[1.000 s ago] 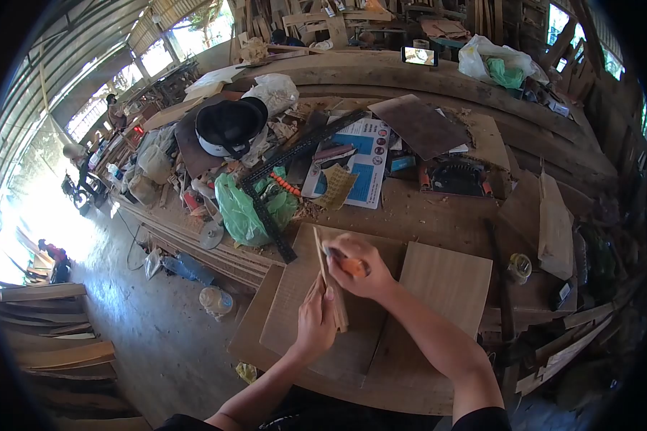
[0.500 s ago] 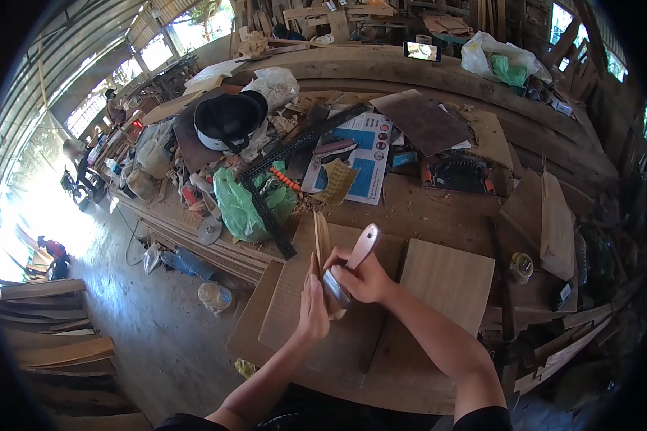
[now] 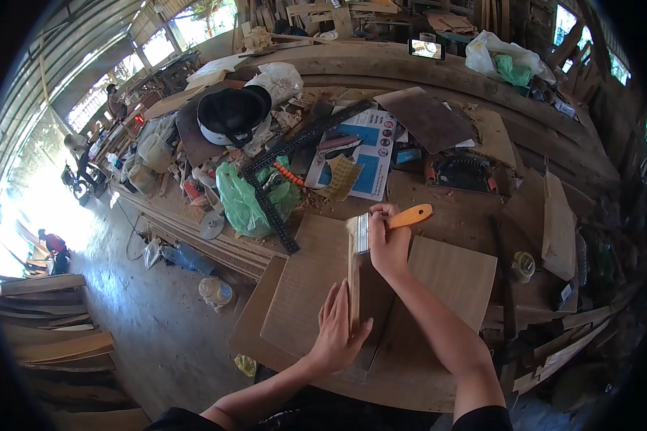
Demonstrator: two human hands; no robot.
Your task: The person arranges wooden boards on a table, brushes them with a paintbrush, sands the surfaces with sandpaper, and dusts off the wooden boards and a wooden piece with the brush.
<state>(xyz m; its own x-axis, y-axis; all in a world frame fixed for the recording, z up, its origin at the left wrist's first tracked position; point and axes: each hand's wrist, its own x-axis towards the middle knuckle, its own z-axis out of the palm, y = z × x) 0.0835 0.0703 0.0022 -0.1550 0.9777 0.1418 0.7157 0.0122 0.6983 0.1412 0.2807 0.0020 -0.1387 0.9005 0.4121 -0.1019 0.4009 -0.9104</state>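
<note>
My right hand (image 3: 389, 250) is closed around a flat paintbrush (image 3: 413, 215) with an orange wooden handle and a metal band. The pale bristles lie against the far end of a narrow wooden board (image 3: 354, 291) that stands on edge. Lower down, my left hand (image 3: 332, 336) grips that board, fingers along its left face and thumb on the right. Beneath both hands spreads a sheet of brown cardboard (image 3: 449, 280) with a fold line down it.
Behind the cardboard lie a black carpenter's square (image 3: 273, 215), a green plastic bag (image 3: 239, 201), a printed sheet (image 3: 370, 158) and a dark cap (image 3: 231, 115). A tape measure (image 3: 522, 266) sits at the right. A phone (image 3: 425, 49) stands at the back. Two people are far left.
The paintbrush has moved up and right to the board's far end, its handle swinging round to point right. My left hand has shifted down and right, its fingers spreading slightly.
</note>
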